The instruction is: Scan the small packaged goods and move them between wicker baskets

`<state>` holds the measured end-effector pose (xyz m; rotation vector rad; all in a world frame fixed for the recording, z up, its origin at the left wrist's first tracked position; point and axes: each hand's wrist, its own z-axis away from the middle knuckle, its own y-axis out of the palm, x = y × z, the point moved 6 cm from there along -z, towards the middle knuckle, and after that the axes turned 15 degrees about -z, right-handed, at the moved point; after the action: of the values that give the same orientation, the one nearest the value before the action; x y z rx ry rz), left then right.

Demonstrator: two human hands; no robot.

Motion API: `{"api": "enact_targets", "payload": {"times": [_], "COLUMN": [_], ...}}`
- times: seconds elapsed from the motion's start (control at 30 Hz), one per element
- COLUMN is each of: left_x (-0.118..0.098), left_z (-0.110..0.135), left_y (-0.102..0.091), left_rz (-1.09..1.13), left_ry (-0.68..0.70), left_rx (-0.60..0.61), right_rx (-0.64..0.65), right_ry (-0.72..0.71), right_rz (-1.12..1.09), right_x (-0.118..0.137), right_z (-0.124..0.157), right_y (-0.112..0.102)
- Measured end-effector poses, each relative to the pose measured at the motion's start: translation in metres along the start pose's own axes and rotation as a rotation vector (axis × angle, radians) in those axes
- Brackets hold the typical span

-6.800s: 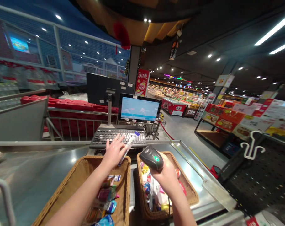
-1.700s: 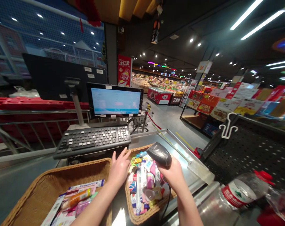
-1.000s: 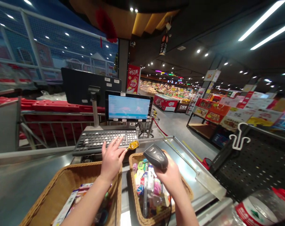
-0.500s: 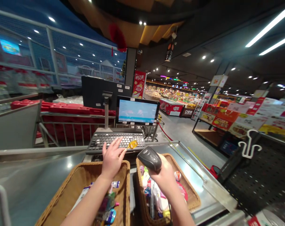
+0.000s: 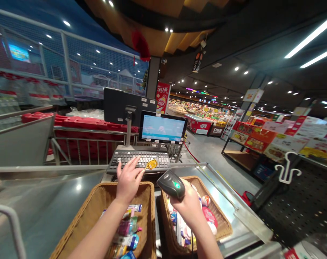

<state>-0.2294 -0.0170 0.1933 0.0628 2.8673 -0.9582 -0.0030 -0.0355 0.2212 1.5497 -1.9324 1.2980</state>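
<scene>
My left hand [image 5: 128, 180] is raised above the left wicker basket [image 5: 98, 205] and pinches a small yellow packet [image 5: 151, 164] between thumb and fingertip, its other fingers spread. Just right of it, my right hand [image 5: 189, 205] grips a dark handheld barcode scanner [image 5: 171, 184] with a green light glowing on top, its head turned toward the packet. The scanner hangs over the right wicker basket [image 5: 219, 223], which is full of small colourful packaged goods. The left basket also holds several packets [image 5: 127, 230].
Behind the baskets stand a black keyboard [image 5: 140, 159] and a lit checkout screen [image 5: 163, 128] on a steel counter [image 5: 44, 201]. A metal railing with red baskets [image 5: 79, 124] lies beyond. A black pegboard rack with a white hook [image 5: 287, 169] is at right.
Since 1.7 s ago my left hand lifted the yellow packet out of the right basket and held it in front of the scanner. The scanner's green light has just come on.
</scene>
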Motion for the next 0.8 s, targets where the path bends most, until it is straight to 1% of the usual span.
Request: {"api": "enact_targets", "payload": {"times": [0.23, 0.53, 0.8], "left_x": [0.013, 0.035, 0.056], "left_z": [0.003, 0.014, 0.031], "left_y": [-0.008, -0.014, -0.014], "left_rz": [0.0, -0.031, -0.073], "left_ry": [-0.024, -0.055, -0.07], "left_rx": [-0.016, -0.012, 0.04], "right_rx": [0.016, 0.022, 0.042], "right_ry": [-0.011, -0.018, -0.02], "right_rz": [-0.014, -0.015, -0.008], "right_x": [0.006, 0.007, 0.012], "right_z": [0.006, 0.01, 0.009], "right_y": [0.008, 0.02, 0.034]}}
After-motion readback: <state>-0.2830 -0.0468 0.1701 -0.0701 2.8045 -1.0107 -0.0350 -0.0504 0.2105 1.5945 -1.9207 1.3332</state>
